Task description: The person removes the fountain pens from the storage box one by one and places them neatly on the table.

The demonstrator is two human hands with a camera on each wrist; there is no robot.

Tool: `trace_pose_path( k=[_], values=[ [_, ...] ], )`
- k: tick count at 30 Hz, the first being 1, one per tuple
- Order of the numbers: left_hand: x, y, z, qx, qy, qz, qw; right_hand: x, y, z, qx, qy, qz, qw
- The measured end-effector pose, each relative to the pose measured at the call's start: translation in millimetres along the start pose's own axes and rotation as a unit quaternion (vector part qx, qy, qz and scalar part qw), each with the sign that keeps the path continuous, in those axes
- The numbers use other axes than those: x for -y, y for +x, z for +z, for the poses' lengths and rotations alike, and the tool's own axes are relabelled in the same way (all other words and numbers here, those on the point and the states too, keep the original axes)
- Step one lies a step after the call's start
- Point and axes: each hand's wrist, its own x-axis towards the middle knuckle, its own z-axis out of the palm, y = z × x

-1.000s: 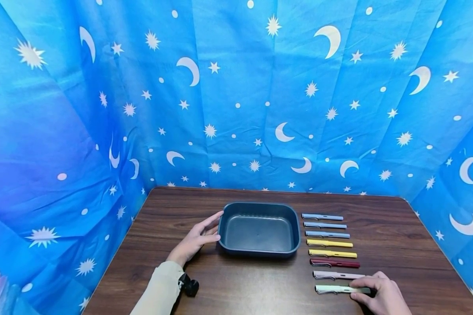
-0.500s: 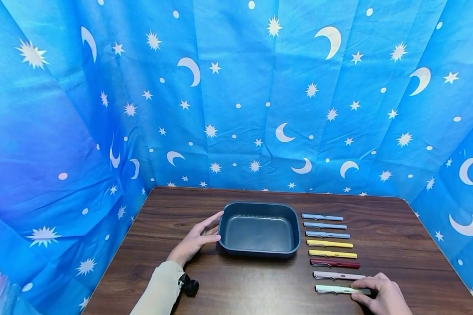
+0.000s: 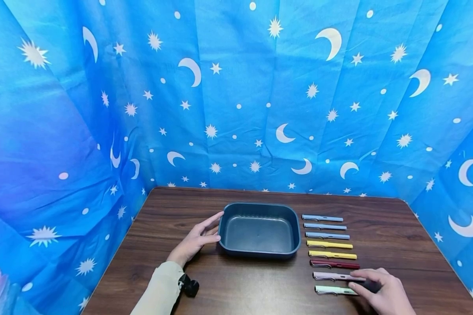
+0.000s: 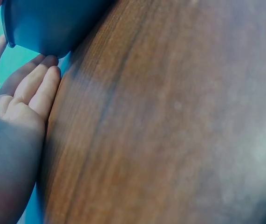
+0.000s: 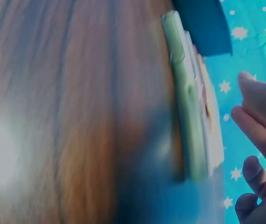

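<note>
A dark blue-grey rectangular tray stands on the table. My left hand rests against its left side with extended fingers, also visible in the left wrist view, where the fingers lie by the tray wall. My right hand hovers by the right ends of a light green pen and a pale pink pen. In the right wrist view, its fingers are apart from the pens, and nothing shows between them. The light green pen lies nearest that camera, covering part of the row.
Farther back in the same column lie a dark red pen, two yellow pens and several light blue pens, right of the tray. Wood-grain table surrounds them. A blue star-and-moon cloth hangs behind and at the sides.
My right hand has let go of the light green pen's right end and risen slightly off it, shifting toward the pale pink pen. The left hand and tray have stayed put.
</note>
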Motion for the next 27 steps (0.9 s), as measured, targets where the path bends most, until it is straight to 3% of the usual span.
trace_pose_path(
  k=[3, 11, 19, 23, 27],
  values=[
    [0.9, 0.2, 0.7, 0.003, -0.003, 0.001, 1.0000, 10, 1, 3, -0.031, 0.020, -0.012, 0.999],
    [2.0, 0.6, 2.6, 0.004, -0.009, 0.005, 0.9999, 32, 12, 4, -0.009, 0.064, 0.010, 0.998],
    [2.0, -3.8, 0.0, 0.008, -0.028, 0.026, 0.9993, 54, 30, 15, -0.071, 0.039, -0.089, 0.993],
    [4.0, -4.8, -1.4, -0.005, -0.025, 0.025, 0.9994, 63, 40, 20, -0.066, 0.035, -0.136, 0.988],
    [2.5, -5.6, -1.5, -0.011, -0.013, 0.040, 0.9990, 70, 49, 23, -0.064, 0.007, -0.155, 0.986]
  ],
)
